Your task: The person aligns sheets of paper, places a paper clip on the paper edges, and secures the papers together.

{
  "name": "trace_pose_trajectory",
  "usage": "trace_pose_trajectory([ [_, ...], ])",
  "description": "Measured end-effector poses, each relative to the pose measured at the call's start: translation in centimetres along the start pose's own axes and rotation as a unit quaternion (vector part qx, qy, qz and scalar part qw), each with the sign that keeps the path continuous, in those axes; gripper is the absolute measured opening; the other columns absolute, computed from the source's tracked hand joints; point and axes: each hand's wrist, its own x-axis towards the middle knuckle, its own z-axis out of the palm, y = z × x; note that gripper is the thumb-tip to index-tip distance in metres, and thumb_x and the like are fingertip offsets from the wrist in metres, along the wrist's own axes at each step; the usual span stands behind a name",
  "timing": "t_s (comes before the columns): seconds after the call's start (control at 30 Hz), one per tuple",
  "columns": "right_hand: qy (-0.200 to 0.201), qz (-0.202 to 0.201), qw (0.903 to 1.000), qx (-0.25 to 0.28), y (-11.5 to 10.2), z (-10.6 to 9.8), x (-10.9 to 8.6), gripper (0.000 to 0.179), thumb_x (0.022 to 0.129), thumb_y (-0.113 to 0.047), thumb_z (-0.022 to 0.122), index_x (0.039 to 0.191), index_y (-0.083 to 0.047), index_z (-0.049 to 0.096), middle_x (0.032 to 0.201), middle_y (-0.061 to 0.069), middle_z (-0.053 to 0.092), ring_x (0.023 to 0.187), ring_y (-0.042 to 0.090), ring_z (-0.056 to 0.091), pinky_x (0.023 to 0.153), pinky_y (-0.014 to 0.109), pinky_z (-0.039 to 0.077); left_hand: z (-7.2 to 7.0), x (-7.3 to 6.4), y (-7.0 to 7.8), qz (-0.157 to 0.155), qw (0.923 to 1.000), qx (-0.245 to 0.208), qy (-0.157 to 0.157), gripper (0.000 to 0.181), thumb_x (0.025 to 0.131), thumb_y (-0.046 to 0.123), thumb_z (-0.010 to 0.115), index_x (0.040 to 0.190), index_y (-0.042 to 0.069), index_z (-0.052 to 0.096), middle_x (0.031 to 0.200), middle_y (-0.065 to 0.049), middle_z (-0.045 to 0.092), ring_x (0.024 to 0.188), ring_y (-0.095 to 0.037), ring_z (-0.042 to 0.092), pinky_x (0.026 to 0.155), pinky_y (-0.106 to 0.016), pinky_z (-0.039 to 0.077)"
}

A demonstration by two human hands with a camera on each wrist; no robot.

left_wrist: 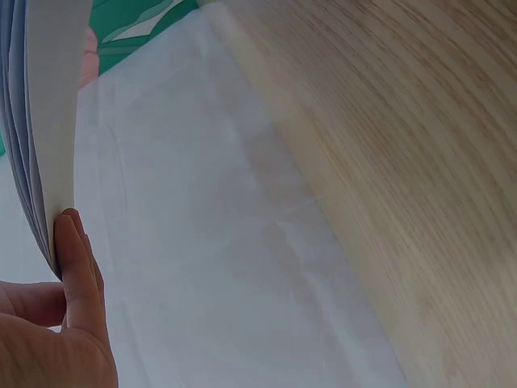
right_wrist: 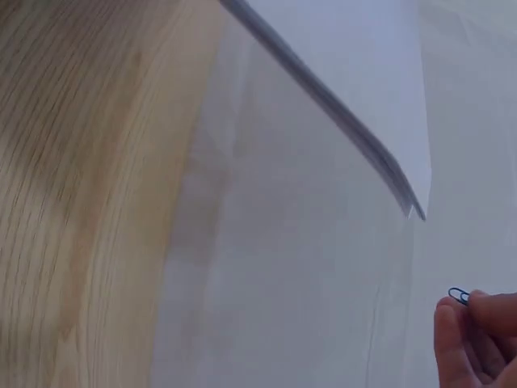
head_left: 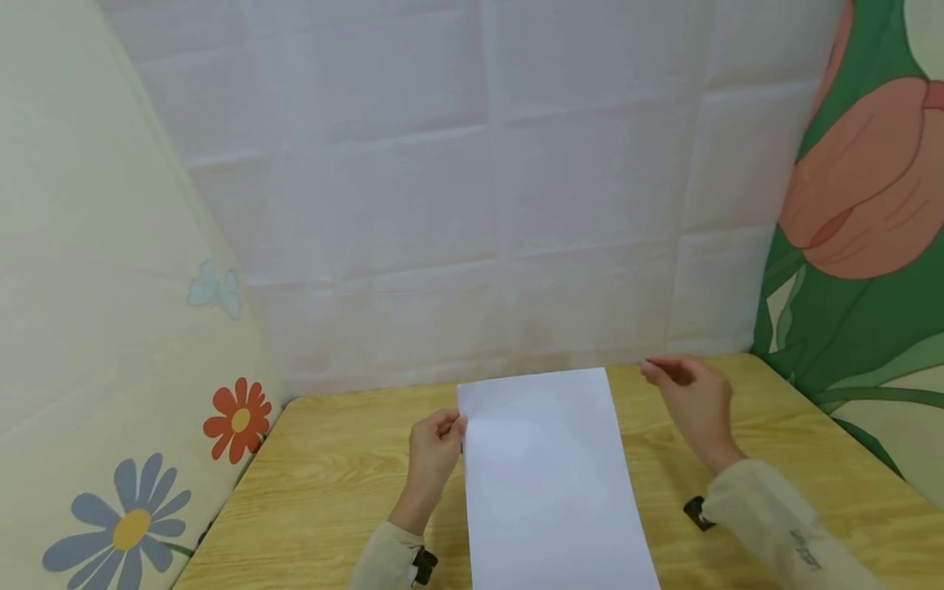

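Over a table (head_left: 332,483), the left hand (head_left: 433,452) pinched a paper stack (head_left: 553,483) by its edge, likely the surest hold on something light and bendable, as the right hand (head_left: 695,403) pinched a blue paper clip (right_wrist: 459,296) nearby.

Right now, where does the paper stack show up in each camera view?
Head: the paper stack is at the bottom, just right of centre, pinched by the left hand.
Left wrist: upper left, nearly edge-on.
Right wrist: top, right of centre.
Shared landmark: the wood-grain table.
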Motion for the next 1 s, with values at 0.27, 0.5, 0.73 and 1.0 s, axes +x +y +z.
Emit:
trace_pose_trajectory([
  [0.27, -0.016, 0.006, 0.9958, 0.09, -1.3, 1.8, -0.1, 0.02, 0.084, -0.01, 0.074, 0.095, 0.006, 0.07, 0.083, 0.003, 0.073, 0.072, -0.002, 0.066, 0.066, 0.016, 0.052, 0.0, -0.1, 0.1, 0.006, 1.0, -0.006, 0.0, 0.014, 0.09, 0.0, 0.062, 0.098, -0.011, 0.068, 0.081, -0.017, 0.069, 0.064, -0.012, 0.057, 0.052, -0.018, 0.047],
  [0.5, -0.046, 0.009, 0.9865, 0.157, -2.2, 3.4, -0.6, 0.018, 0.082, -0.003, 0.075, 0.095, 0.009, 0.07, 0.086, 0.012, 0.073, 0.074, 0.001, 0.067, 0.069, 0.018, 0.054, 0.0, -0.2, 0.2, 0.009, 0.9999, 0.006, 0.002, 0.013, 0.09, 0.0, 0.063, 0.097, -0.01, 0.068, 0.081, -0.016, 0.069, 0.063, -0.011, 0.056, 0.052, -0.018, 0.047],
  [0.73, -0.069, 0.017, 0.9854, 0.155, -3.1, 4.5, -1.5, 0.019, 0.081, -0.007, 0.076, 0.094, 0.006, 0.072, 0.089, 0.011, 0.072, 0.077, 0.003, 0.066, 0.07, 0.018, 0.053, 0.2, 0.0, -0.1, 0.005, 1.0, 0.008, 0.0, 0.012, 0.089, -0.002, 0.063, 0.097, -0.009, 0.069, 0.08, -0.015, 0.069, 0.062, -0.009, 0.055, 0.052, -0.018, 0.047],
  [1.0, -0.082, 0.031, 0.9747, 0.205, -4.4, 6.6, -2.4, 0.017, 0.079, 0.001, 0.076, 0.092, 0.01, 0.071, 0.089, 0.019, 0.071, 0.075, 0.003, 0.067, 0.07, 0.019, 0.054, 0.2, -0.2, 0.0, 0.007, 1.0, 0.004, 0.003, 0.011, 0.089, -0.002, 0.064, 0.095, -0.008, 0.069, 0.078, -0.014, 0.068, 0.061, -0.01, 0.053, 0.051, -0.017, 0.045],
])
